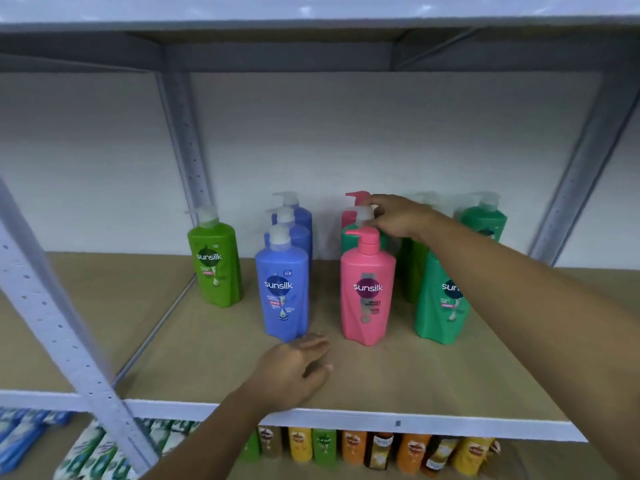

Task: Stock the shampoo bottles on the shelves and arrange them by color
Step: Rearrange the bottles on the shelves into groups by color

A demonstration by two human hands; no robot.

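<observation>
Reaching deep over the shelf (433, 372) with the right hand (398, 216), fingers curled down onto the white pump of a green bottle (347, 239) wedged in the pink row, between the front pink bottle (367, 292) and the rear pink bottle (356, 197). Looks like a pinch round the pump neck, though too blurred there to be sure of a full grip. Resting the left hand (294, 368) loosely spread on the shelf board, just beside the base of the front blue bottle (282, 289), holding nothing. Judging by the look: rigid plastic, full and fairly heavy, glossy and likely slick on the waisted sides. Pump good for a straight lift out of a tight row, but prone to swivel and swing; better to shift to the collar or body once clear. Tall and narrow, so easy to topple neighbours on the way out. Proper home probably among the green bottles (440, 306) to the right.
</observation>
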